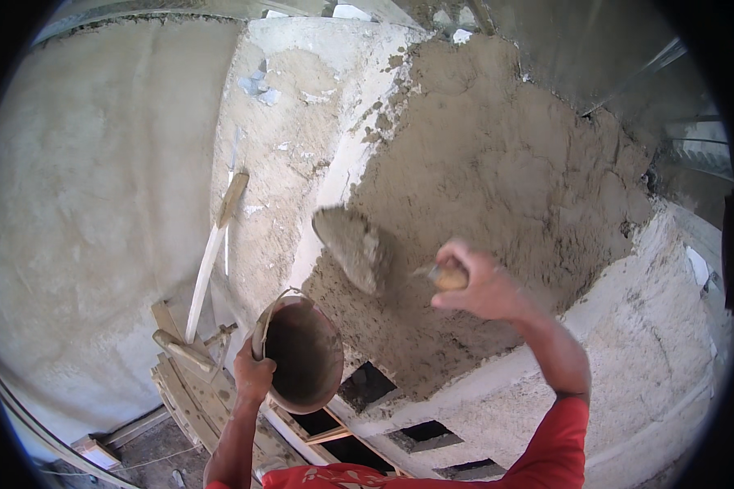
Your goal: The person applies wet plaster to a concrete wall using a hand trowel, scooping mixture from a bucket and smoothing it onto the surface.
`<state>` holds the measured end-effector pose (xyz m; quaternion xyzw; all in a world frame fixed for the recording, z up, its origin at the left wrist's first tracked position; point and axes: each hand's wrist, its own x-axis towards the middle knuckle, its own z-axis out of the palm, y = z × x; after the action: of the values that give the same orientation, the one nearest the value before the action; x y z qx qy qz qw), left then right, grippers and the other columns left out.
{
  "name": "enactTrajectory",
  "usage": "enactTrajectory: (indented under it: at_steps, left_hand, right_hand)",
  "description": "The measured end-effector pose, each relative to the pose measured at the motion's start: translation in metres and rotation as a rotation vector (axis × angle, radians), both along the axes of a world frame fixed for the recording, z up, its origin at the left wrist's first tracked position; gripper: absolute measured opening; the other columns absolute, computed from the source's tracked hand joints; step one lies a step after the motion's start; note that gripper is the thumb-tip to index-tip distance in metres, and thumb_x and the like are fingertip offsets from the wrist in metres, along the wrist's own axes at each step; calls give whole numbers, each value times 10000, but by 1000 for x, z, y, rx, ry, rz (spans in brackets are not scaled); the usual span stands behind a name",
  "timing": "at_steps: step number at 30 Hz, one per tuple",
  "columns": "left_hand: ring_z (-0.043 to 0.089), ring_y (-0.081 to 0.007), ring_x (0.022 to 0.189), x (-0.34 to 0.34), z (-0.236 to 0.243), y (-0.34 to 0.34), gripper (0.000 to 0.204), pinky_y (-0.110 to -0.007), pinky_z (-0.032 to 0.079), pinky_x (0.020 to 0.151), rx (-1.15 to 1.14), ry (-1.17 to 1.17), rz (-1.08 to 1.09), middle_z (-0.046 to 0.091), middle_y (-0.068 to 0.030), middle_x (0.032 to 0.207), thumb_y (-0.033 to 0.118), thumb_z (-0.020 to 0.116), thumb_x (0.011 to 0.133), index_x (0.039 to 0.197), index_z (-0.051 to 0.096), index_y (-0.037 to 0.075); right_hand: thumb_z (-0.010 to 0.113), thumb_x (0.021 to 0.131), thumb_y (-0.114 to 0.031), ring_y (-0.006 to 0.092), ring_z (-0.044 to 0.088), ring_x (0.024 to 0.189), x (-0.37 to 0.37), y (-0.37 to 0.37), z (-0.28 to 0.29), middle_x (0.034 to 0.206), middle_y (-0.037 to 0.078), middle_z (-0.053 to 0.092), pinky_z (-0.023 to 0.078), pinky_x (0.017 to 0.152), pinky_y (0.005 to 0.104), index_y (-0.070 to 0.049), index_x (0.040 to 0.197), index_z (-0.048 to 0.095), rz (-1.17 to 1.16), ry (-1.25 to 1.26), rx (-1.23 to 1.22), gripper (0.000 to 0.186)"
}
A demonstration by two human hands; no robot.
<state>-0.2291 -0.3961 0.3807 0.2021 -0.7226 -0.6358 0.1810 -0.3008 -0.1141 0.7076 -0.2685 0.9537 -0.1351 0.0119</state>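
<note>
Fingers of the right hand (483, 287) curl closed round a stubby, light-brown wooden handle (451, 279); left of them is a broad, mortar-smeared metal trowel blade (353, 248), too blurred to tell whether it touches the wall. Nearer the body, fingers of the left hand (254, 376) grip the edge of a round, reddish bucket (335, 367), dark inside, its fill unclear. Beyond the right fingers, damp-looking grey-brown mortar (497, 155) covers part of a rough, whitish wall (644, 301). Just left of the left fingers lie worn brown wooden boards (179, 391). The step appears to be laying on mortar; the next move seems to call for a firm right wrist and a steady bucket.
</note>
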Motion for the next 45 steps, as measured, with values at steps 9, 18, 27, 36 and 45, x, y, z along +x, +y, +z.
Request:
enactTrajectory:
  at_steps: [9,18,27,36,45]
  left_hand:
    - [689,-341,890,25,-27,-16,645,-401,513,839,30,-37,23,705,-210,937,37,625,623,1268,622,13]
    - [624,-238,768,37,-45,-5,546,-366,515,748,0,-64,9,681,-153,850,4,611,587,1128,647,-61]
    - [649,-255,816,51,-46,5,570,-383,517,783,31,-101,59,698,-165,879,14,628,575,1141,665,-42]
    - [676,-306,882,45,-69,10,630,-390,521,840,37,-110,-20,712,-184,953,39,636,594,1223,647,4]
    - [678,-341,967,47,-72,22,640,-407,512,887,44,-163,-52,714,-196,1012,54,641,610,1250,641,34]
  right_hand:
    - [790,749,-341,151,639,755,40,-27,138,910,117,672,527,670,305,25,1200,629,301,153,-218,602]
    - [708,895,-314,120,572,568,-110,-2,185,776,55,620,467,485,279,-4,1163,629,-39,358,-548,417]
    - [732,868,-286,135,598,620,-85,13,117,859,90,656,506,567,314,11,1238,604,-211,443,-432,492]
    - [693,885,-293,129,566,611,-49,14,108,787,54,609,499,585,314,12,1204,605,-245,310,-222,450]
    - [665,918,-287,136,564,562,-150,-45,108,732,38,589,489,503,318,-18,1133,609,-256,335,-471,349]
